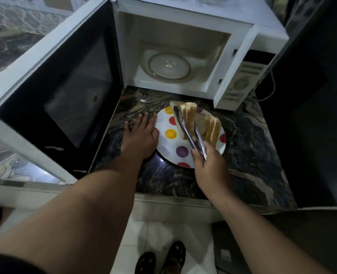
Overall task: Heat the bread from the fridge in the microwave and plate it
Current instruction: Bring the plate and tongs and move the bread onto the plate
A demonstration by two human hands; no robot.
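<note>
The right hand [211,167] holds a pair of metal tongs [191,133] by the handle end, fingers curled round both arms; the grip is narrow and closed on the tool. The tong tips clamp a group of bread slices [190,113] standing on edge above the far half of the spotted plate [171,147]. A 2nd group of slices [213,129] leans on the plate's right side, just beside the tongs. The left hand [142,135] lies flat on the dark marbled tabletop [248,155], fingers straight and spread, its thumb side touching the plate's left rim; this grip is wide and holds nothing. The plate sits on the tabletop directly in front of the white microwave [183,62], near its lower front edge. The microwave door [59,91] is swung fully open to the left, its inner face toward the camera, and its free edge projects past the tabletop's front edge. The cavity is open, with the round glass turntable [169,67] bare on its floor. The control panel [242,82] is on the right of the cavity. Open tabletop surface lies to the right of the plate and between the plate and the front edge. Below the front edge, the tiled floor [159,238] shows 2 dark sandals [163,258].
</note>
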